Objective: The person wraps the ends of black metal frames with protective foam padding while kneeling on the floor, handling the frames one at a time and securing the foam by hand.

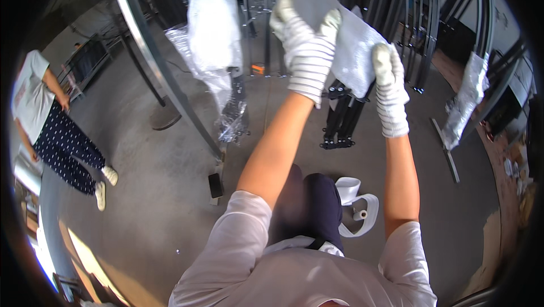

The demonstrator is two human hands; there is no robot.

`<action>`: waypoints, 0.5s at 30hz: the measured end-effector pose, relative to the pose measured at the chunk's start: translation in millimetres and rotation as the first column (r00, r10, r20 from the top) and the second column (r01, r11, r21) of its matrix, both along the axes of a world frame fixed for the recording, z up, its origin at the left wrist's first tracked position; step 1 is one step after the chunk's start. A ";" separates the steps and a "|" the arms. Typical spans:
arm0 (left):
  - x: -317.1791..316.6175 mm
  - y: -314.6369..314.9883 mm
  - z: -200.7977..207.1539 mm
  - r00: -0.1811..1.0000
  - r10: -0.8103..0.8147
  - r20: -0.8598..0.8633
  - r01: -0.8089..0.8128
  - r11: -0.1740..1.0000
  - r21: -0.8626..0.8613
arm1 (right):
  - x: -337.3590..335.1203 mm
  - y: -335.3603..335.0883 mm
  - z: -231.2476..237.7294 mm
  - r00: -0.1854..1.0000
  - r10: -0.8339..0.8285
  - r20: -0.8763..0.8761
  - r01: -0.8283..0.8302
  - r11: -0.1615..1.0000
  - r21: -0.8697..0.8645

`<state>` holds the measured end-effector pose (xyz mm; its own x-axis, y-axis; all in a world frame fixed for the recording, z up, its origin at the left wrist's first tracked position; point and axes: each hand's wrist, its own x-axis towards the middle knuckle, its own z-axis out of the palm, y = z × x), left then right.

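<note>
My two hands wear white knit gloves with grey-striped cuffs and are raised in front of me. Between them is a translucent whitish packing sheet, its upper corner sticking up. My left hand grips its left side, thumb on the near face. At the lower right edge, my right hand has its fingers closed on the sheet. Directly below and behind the sheet, a bundle of black metal tubes shows its lower ends; the sheet hides the part above.
Plastic-wrapped frame parts stand at left, near a slanting metal post. Black tube frames line the back. A roll of white strap lies by my knee, a black phone-like object on the floor. Another person stands far left.
</note>
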<state>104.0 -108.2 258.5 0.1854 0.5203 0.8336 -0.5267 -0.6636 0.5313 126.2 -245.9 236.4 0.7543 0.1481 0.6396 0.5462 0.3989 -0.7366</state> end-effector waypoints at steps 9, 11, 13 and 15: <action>-4.3 11.1 -29.8 0.148 -0.989 0.027 0.861 0.115 -0.496 | 8.1 -14.0 21.5 0.900 0.436 -0.021 -0.434 0.888 -0.154; -9.9 16.4 -43.3 0.217 -0.976 0.002 0.824 0.182 -0.536 | 10.8 -9.1 21.0 0.896 0.443 -0.028 -0.442 0.886 -0.141; -16.8 20.9 -58.3 0.245 -0.966 -0.080 0.798 0.248 -0.550 | 11.5 -3.2 19.7 0.901 0.427 -0.080 -0.434 0.894 -0.116; -15.4 23.0 -63.9 0.365 -0.930 -0.026 0.836 0.340 -0.431 | 8.9 -0.6 16.9 0.914 0.402 -0.055 -0.405 0.910 -0.083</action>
<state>88.6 -85.2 194.6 0.8442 0.1174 0.5230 -0.5293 0.3361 0.7790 135.1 -246.5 253.3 0.6401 0.5012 0.5823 0.3251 0.5100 -0.7963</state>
